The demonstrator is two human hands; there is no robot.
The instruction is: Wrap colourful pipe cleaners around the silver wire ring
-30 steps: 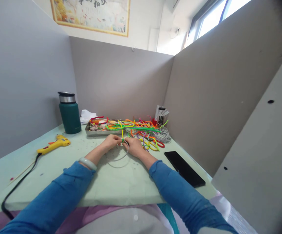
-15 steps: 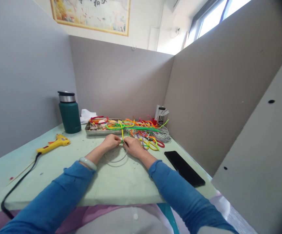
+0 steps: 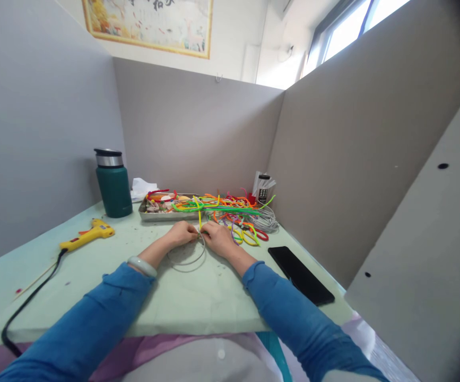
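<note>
My left hand (image 3: 182,233) and my right hand (image 3: 217,239) meet just in front of the tray, fingertips pinched close together. Between them they grip a thin grey wire hoop (image 3: 204,250), whose round lower part hangs toward me over the table. A yellow pipe cleaner (image 3: 200,218) rises from where the fingertips meet and overlaps the green pipe cleaners (image 3: 230,210) behind. The joint at the fingertips is mostly covered, so I cannot tell how the pieces are fastened.
Behind my hands stand a metal tray (image 3: 170,217) of small pieces and a heap of coloured pipe cleaners beside grey wire (image 3: 267,220). A green bottle (image 3: 114,192) and yellow glue gun (image 3: 88,236) are left, a black phone (image 3: 301,276) right. Grey partitions (image 3: 198,127) enclose the table.
The wire hoop has shifted slightly left and its lower arc has risen a little. My right fingertips have moved over the green bit at the joint, which showed before.
</note>
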